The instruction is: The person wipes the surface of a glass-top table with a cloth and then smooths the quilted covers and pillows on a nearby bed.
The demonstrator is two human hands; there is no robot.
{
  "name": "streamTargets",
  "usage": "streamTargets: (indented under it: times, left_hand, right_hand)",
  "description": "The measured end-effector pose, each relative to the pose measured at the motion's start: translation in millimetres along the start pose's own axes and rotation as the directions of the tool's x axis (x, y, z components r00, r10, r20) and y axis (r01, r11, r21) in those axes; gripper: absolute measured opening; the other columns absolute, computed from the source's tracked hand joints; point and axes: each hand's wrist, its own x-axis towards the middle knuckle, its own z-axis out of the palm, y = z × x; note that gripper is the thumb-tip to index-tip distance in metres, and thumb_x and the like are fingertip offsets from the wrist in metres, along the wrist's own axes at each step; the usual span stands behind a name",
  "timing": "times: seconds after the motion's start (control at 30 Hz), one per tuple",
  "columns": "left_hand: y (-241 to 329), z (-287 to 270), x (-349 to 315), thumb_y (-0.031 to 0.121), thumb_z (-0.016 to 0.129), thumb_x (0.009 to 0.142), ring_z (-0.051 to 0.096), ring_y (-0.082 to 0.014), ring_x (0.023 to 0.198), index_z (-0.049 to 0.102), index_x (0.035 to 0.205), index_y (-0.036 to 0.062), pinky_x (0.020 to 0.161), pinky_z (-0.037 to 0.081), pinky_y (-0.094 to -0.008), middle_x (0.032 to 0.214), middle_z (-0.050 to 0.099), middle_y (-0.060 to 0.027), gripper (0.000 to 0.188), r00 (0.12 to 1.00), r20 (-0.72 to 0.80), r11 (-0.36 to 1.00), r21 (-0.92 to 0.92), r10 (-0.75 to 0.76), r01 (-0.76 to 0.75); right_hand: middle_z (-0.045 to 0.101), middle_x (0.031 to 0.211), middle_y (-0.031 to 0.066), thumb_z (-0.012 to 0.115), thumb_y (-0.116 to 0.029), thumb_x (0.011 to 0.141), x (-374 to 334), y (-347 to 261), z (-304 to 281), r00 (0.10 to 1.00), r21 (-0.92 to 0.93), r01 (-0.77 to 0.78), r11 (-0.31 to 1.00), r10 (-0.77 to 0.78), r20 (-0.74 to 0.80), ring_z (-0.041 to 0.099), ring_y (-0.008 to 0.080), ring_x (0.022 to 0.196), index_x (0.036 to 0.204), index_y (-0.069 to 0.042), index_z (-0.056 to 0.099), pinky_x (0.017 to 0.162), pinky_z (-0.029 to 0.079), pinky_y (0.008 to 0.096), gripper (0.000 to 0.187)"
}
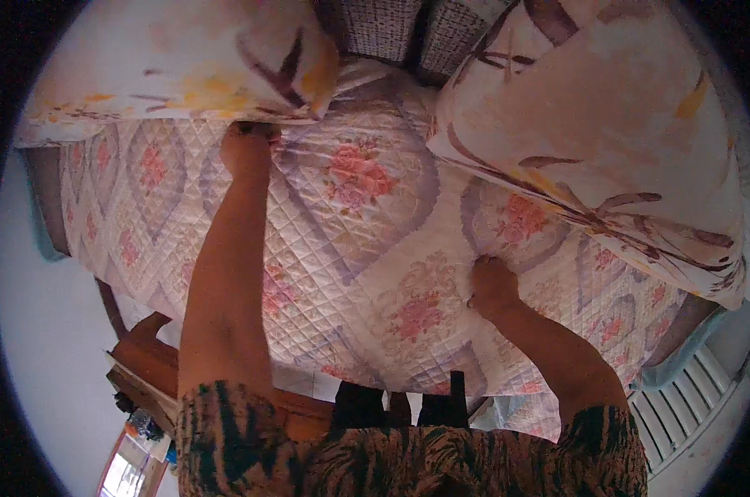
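Observation:
A quilted cover (391, 257) with pink roses and lilac borders spreads out in front of me. My left hand (249, 147) is closed at the lower edge of a pale, flower-printed pillow (176, 66), its fingertips in shadow. Creases in the cover run rightward from that hand, which appears to grip the fabric there. Lower and to the right, my right hand (494, 286) lies closed on the cover. Its fingers curl under, so whatever they hold is hidden. A second large pillow (607, 124) of the same print leans above and right of it.
Dark grey woven fabric (383, 29) shows between the pillows at the back. At lower left stands a brown wooden piece of furniture (151, 352). A white slatted rack (681, 398) is at lower right. Pale blue edging (681, 352) shows beside the cover's right end.

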Motion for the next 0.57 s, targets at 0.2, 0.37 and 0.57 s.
streamTargets:
  times: [0.2,0.37,0.57]
  left_hand:
    - [-25.4,-4.8,28.7,0.033,0.068,0.079,0.070,-0.0272,0.077,0.066,0.097,0.0021,0.066,0.053,-0.0404,0.088,0.070,-0.0159,0.036,0.996,0.090,0.995,0.096,-0.001,-0.008]
    - [7.5,16.6,21.5,0.043,0.069,0.076,0.065,-0.0371,0.094,0.068,0.101,0.0073,0.079,0.051,-0.0464,0.095,0.069,-0.0181,0.044,0.973,0.015,0.815,0.543,0.232,-0.203]
    - [12.3,31.8,24.9,0.045,0.071,0.072,0.067,-0.0318,0.097,0.072,0.099,0.0130,0.083,0.052,-0.0444,0.099,0.070,-0.0170,0.042,0.976,-0.184,0.796,0.604,0.115,0.020]
  right_hand:
    - [0.060,0.107,0.0197,0.075,-0.013,0.069,-1.9,-4.8,-6.7,1.000,-0.004,0.029,1.000,-0.029,-0.010,0.061,0.0322,0.102,0.107,0.003,0.057,0.082,0.055,0.0404,0.045]
    - [0.060,0.107,0.0179,0.082,-0.025,0.063,4.0,-1.0,1.0,0.999,-0.034,-0.032,0.999,0.032,0.019,0.061,0.0309,0.102,0.109,0.003,0.053,0.081,0.055,0.0393,0.062]
    - [0.057,0.112,0.0190,0.080,-0.025,0.065,4.5,4.5,7.2,0.999,0.012,-0.042,0.999,0.042,0.010,0.059,0.0333,0.105,0.110,0.002,0.053,0.086,0.053,0.0409,0.059]
